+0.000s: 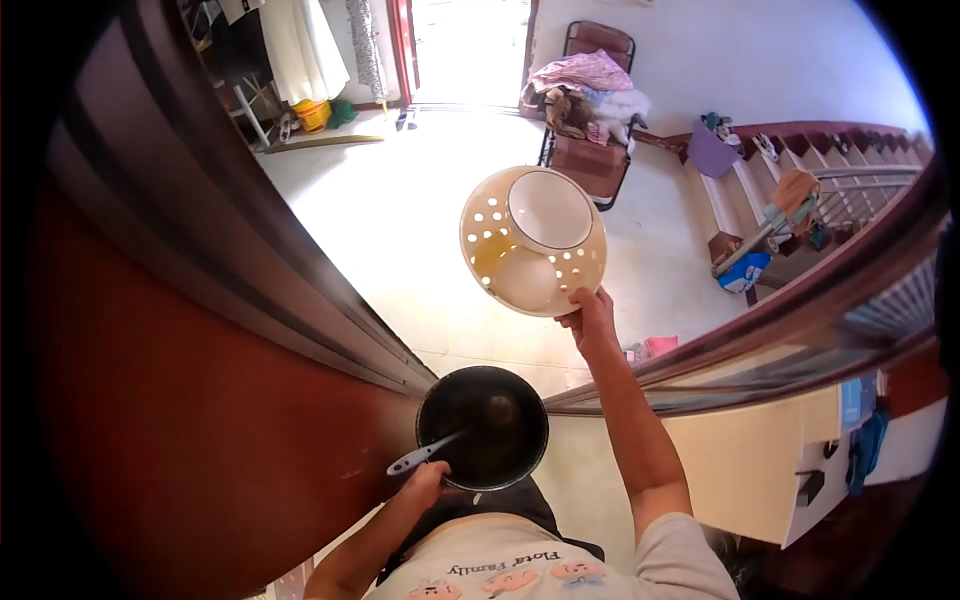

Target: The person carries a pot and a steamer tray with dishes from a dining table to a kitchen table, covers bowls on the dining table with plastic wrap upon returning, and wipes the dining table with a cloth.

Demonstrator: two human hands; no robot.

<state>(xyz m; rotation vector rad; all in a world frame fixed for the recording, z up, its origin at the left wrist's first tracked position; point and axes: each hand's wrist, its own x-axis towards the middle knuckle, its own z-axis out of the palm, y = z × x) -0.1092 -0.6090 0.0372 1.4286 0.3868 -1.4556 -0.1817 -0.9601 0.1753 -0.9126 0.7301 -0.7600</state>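
Carrying vessels past a door frame (300, 295) looks like the step in hand. Beyond the black pan (515, 440) spreads a pale floor (400, 220); a red-brown door panel (230, 400) stands left of the pan, a staircase (725, 205) far beyond it to the right, a cabinet (740, 450) nearer on that side. Well beyond the pan is a folding chair (587, 168) heaped with cloth (590, 70). The perforated colander (530, 280) is held beyond the pan, slightly right, with a white bowl (550, 207) in it. A grey-handled utensil (415, 458) crosses the pan's left rim.

The left hand's (430, 482) fingers grip the pan's edge — whether they also press the utensil, I cannot tell. The right hand's (592, 318) fingers pinch the colander's near rim, thumb on top. The next move probably calls for a steady grip — the bowl could slide.
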